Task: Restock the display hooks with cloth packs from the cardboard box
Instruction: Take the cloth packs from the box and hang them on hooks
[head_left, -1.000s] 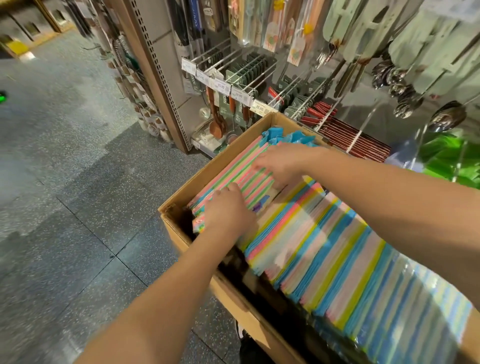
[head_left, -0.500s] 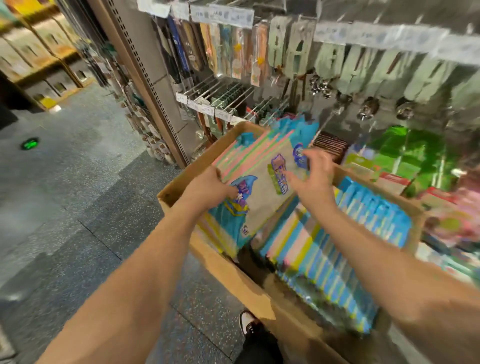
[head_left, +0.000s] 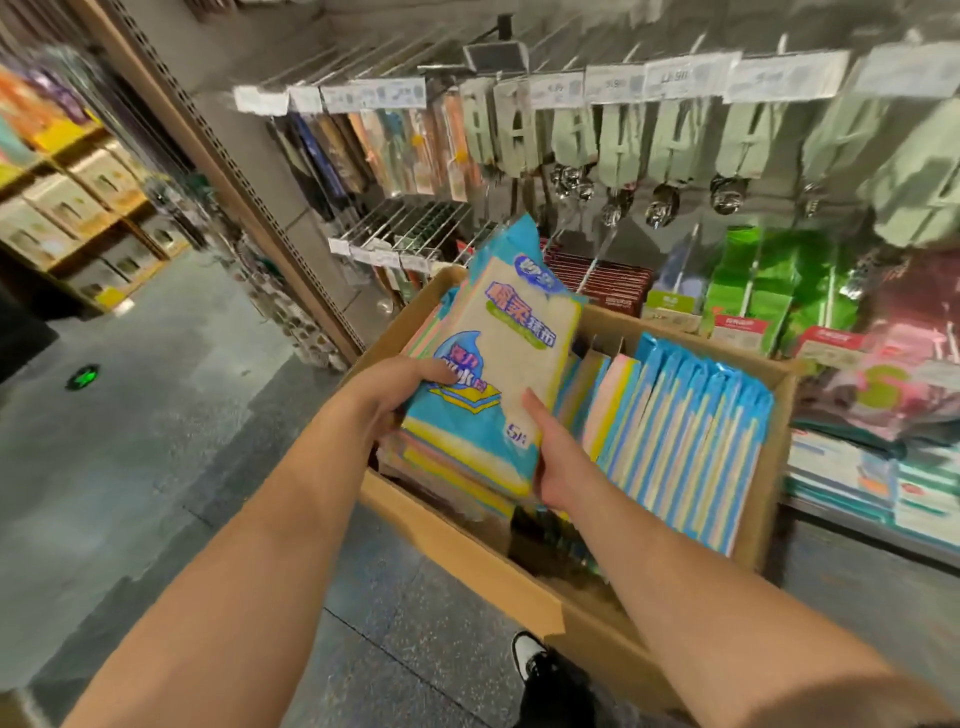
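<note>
I am gripping a bundle of cloth packs (head_left: 493, 364) between both hands, tilted upright over the left end of the cardboard box (head_left: 467, 551) so that the printed face is turned toward me and the header end is pointing up at the shelving. My left hand (head_left: 400, 387) is clasping the bundle's left edge, thumb lying across the front, which is keeping the stacked packs from fanning apart. My right hand (head_left: 550, 457) is supporting the lower right corner, thumb on the face and fingers hidden behind, taking the weight. The remaining packs (head_left: 680, 447) are standing on edge in the box's right half, packed in a row for easy picking. The display hooks (head_left: 410, 228) are jutting out just beyond the box; which hook is meant for these I cannot tell.
</note>
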